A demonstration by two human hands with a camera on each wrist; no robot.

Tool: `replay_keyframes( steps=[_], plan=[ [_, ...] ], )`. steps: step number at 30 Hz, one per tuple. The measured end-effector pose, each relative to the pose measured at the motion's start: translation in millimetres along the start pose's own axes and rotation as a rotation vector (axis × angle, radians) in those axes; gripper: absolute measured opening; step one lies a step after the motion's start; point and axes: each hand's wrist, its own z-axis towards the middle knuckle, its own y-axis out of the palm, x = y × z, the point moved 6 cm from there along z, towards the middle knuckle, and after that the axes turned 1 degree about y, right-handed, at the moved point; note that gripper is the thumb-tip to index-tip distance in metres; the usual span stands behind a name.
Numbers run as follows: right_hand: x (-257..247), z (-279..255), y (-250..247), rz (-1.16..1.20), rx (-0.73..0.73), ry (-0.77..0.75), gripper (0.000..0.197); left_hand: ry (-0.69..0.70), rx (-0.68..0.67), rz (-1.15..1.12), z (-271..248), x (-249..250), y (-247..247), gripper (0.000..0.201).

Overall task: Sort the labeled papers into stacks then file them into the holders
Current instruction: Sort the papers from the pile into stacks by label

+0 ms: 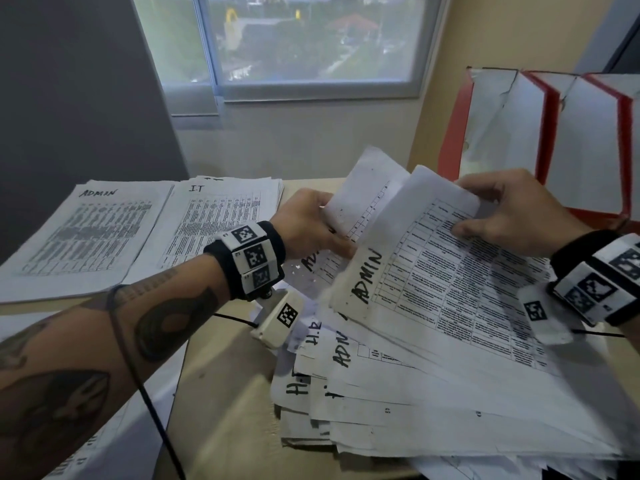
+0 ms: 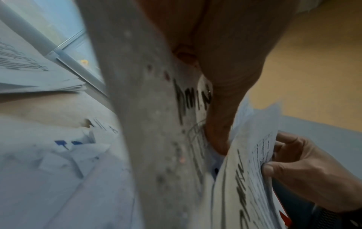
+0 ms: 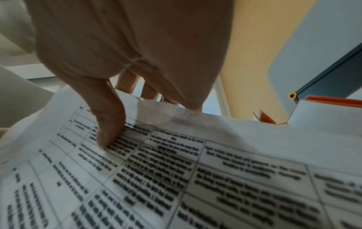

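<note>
Creased ADMIN-labeled sheet [image 1: 426,271], gridded print

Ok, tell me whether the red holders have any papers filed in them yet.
Cannot tell. The red holders stand upright at the desk's far right, showing only white side panels; their insides are hidden.

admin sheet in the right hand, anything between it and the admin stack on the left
Yes: the left hand, holding up another sheet, sits between the ADMIN sheet and the ADMIN stack. The I.T stack also lies on that path, flat on the table.
</note>
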Motion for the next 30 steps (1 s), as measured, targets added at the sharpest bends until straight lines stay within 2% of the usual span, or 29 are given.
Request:
replay_keyframes(
  steps=[7, 9, 12, 15, 18, 20, 22, 23, 25, 26, 27, 28, 30],
  plan=[
    [5.6, 6.5, 6.6, -0.006, -0.03, -0.019, 0.025, 0.03, 0.046, -0.031, -1.8, 2.5, -2.2, 0.039],
    [6.7, 3.5, 3.8, -0.003, -0.031, -0.015, 0.021, 0.011, 0.058, -0.027, -1.4, 1.4, -5.7, 0.03],
    [7.1, -3.5, -8.8, 0.035, -0.038, 0.001, 0.029, -0.034, 0.088, 0.007, -2.1, -2.7, -15.2, 0.006],
    [6.7, -4.4, -21.6, 0.13, 0.009, 0.034, 0.031, -0.024, 0.05, 0.024, -1.2, -2.5, -14.5, 0.014],
    [-4.7, -1.9, -22.2, 0.185, 0.0, 0.088, 0.018, 0.091, -0.062, 0.007, -2.9, 15.8, 0.2, 0.027],
    [-8.6, 3.2, -23.6, 0.193, -0.01, 0.136, 0.027, 0.17, -0.126, 0.004, -6.8, 36.1, 8.8, 0.032],
    [-11.0, 7.9, -35.7, 0.236, 0.089, 0.165, 0.034, 0.16, -0.11, -0.094, -8.4, 54.3, 6.3, 0.038],
    [-12.2, 8.3, -44.9, 0.218, 0.181, 0.133, 0.034, 0.132, -0.102, -0.223, -9.3, 61.6, 2.0, 0.041],
    [-8.3, 9.5, -68.3, 0.183, 0.458, 0.113, 0.036, 0.094, -0.125, -0.539, -7.1, 71.3, -10.1, 0.054],
    [-4.3, 5.5, -72.9, 0.292, 0.542, 0.111, 0.035, 0.116, -0.106, -0.64, -4.7, 74.4, -18.8, 0.063],
    [8.7, 20.6, -90.3, 0.414, 0.518, 0.112, 0.037, 0.17, -0.066, -0.647, -2.8, 77.7, -26.6, 0.064],
    [64.6, 39.5, -116.4, 0.476, 0.546, 0.143, 0.044, 0.235, -0.03, -0.596, -1.9, 81.3, -30.1, 0.058],
    [139.3, 72.5, -161.6, 0.539, 0.756, 0.087, 0.07, 0.343, 0.074, -0.449, 0.2, 92.0, -32.1, 0.044]
  ],
)
